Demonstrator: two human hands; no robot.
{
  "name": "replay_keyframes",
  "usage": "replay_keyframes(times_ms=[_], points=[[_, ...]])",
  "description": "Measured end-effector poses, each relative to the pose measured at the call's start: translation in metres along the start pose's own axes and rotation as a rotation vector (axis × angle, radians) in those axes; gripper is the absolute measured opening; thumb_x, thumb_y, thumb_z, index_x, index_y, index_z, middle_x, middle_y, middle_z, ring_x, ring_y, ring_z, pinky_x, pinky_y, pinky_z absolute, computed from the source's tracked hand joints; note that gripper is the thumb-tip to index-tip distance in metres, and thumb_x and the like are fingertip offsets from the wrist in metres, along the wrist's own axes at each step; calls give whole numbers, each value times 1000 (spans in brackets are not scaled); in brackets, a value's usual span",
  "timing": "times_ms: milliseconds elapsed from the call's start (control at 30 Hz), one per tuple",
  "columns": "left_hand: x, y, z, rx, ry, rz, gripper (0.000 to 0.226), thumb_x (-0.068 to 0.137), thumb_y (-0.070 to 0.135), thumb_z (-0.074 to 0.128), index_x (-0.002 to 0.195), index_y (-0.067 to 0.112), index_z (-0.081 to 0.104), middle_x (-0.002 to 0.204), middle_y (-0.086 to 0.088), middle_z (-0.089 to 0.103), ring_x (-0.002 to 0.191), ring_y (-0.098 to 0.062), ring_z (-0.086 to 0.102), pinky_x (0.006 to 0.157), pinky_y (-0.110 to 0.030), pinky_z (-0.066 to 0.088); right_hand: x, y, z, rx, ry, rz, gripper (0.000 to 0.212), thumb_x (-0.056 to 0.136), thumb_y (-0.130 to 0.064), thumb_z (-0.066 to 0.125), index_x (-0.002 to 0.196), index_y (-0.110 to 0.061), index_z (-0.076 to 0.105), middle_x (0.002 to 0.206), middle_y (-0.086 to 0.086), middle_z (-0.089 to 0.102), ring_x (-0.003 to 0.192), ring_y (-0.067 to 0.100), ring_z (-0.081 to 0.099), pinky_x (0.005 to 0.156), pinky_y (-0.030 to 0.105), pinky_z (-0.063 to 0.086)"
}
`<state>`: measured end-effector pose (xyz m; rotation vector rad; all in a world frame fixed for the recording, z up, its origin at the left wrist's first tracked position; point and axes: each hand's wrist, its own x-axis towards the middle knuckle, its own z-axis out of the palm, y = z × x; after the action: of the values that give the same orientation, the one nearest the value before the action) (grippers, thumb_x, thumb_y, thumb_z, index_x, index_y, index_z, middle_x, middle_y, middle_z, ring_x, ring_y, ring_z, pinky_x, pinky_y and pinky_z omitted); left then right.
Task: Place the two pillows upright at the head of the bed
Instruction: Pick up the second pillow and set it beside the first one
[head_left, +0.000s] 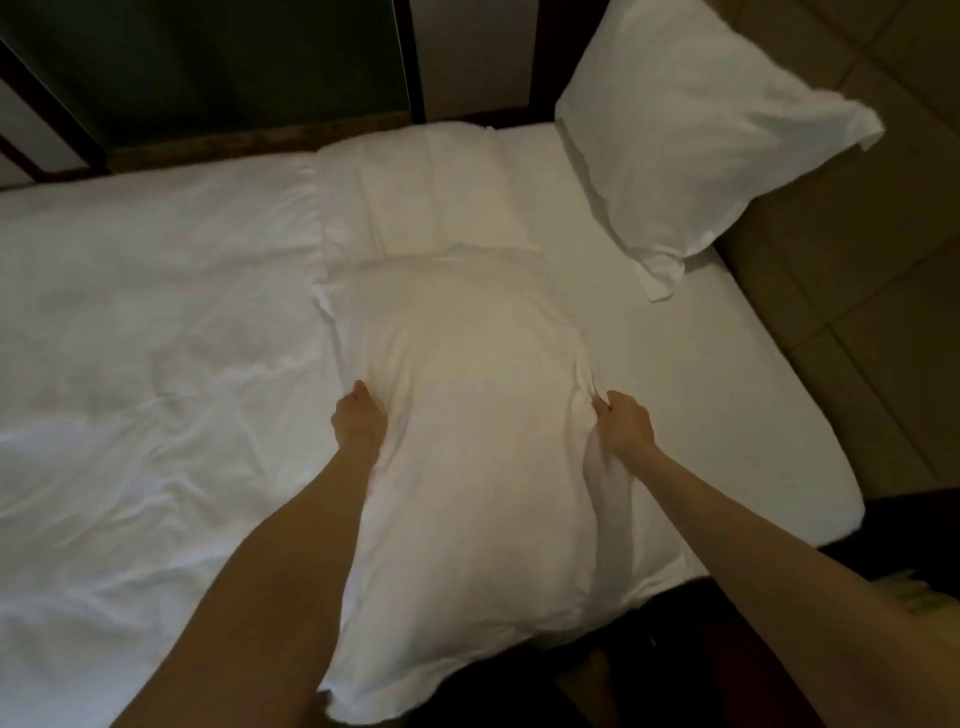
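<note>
The person holds 1 white pillow, the held pillow (467, 441), lengthwise over the near edge of the bed (675, 389). The left hand (358, 418) grips its left side, fingers (358, 392) clenched into the fabric. The right hand (626, 421) grips its right side, fingers (602, 405) pinched shut on a bunched fold of the pillowcase. The lower end of the held pillow hangs off the bed edge toward the person; its far end lies on the mattress.

Just beyond the held pillow, touching its far end, a second white cushion, the flat pillow (421, 197), lies flat on the bed against the dark wooden frame (260, 140). To the right of the held pillow and well apart from it, a third pillow, the leaning pillow (685, 130), stands tilted at the head of the bed against the padded headboard (831, 249). To the left of the held pillow, a rumpled white duvet (156, 338) covers the bed.
</note>
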<state>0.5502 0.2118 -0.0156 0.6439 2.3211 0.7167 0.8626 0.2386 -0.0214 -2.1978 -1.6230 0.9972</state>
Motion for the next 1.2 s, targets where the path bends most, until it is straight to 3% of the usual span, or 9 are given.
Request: replay_keyframes(times_ms=[133,233,300,400,500,733,933,1067,1200], points=[[7,-42,10,58,-4,-107,54,102,34,24,121,-8,53,126,-30,56,118,-43,52,100,-45,39,-2,19,18,28,-93,68,31,95,-31,42,70,-12,43,82,8,54,81,26,49,68,33,34],[18,-23,13,212,129,-108,41,100,27,32,129,1,44,134,-23,46,120,-40,47,97,-48,39,2,-1,20,108,75,84,28,86,-34,54,100,-10,48,107,12,55,96,31,52,80,39,42],[16,-6,19,261,227,105,41,98,26,39,136,12,41,142,-15,38,123,-36,42,98,-48,36,7,-22,22,70,207,-16,45,85,-40,56,120,-13,45,127,14,46,116,34,44,95,48,37],[2,3,38,273,87,537,47,98,30,37,144,23,36,155,-7,28,140,-27,29,110,-46,24,10,-47,32,-99,184,-246,54,93,-48,40,141,-23,32,151,12,29,136,32,26,108,52,23],[-3,-7,54,397,-39,588,51,100,39,25,150,33,19,162,1,12,149,-21,9,117,-44,10,12,-41,51,-301,19,-293,57,97,-54,19,149,-33,11,161,6,9,145,29,7,115,52,9],[10,-23,71,488,-29,497,56,98,47,19,151,36,6,163,1,3,150,-21,1,118,-47,6,54,-3,62,-185,-173,68,71,91,-66,17,149,-31,-1,161,6,3,146,29,8,115,54,5],[6,-23,74,482,5,390,56,99,46,21,151,36,6,163,2,3,150,-22,2,118,-48,7,107,-4,44,380,-347,226,92,80,-71,46,147,-14,21,146,14,42,128,33,46,109,49,34],[6,-18,69,449,-6,352,55,100,42,22,152,34,7,163,1,3,150,-22,2,118,-48,8,117,-17,35,535,-396,217,67,78,-56,65,124,-8,56,112,5,62,93,21,62,81,28,46],[7,-15,52,309,16,306,51,102,37,22,152,33,13,162,1,10,149,-21,8,117,-46,10,107,-41,30,552,-332,86,37,83,-43,66,98,-9,68,102,11,71,86,27,68,76,37,55]])
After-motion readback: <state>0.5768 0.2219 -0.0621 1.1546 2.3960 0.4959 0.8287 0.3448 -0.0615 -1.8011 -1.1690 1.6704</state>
